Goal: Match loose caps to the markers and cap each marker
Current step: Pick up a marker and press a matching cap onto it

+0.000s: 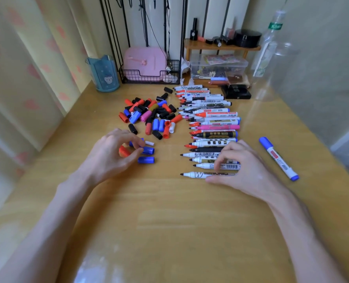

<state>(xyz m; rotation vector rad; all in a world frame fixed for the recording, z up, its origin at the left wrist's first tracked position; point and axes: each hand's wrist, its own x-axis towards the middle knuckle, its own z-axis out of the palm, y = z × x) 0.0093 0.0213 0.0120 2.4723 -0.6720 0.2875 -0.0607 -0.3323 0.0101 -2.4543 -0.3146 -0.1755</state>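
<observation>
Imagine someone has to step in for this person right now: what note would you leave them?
The left hand is curled over a few blue caps and a red cap; I cannot tell whether it grips one.
The right hand is curled over the near end of the marker row, thumb beside the nearest marker; grip unclear.
The cap pile lies left of the row of uncapped markers, whose tips point left.
Done: one capped blue marker lies apart on the right.
Left: every marker in the row needs its matching cap.
</observation>
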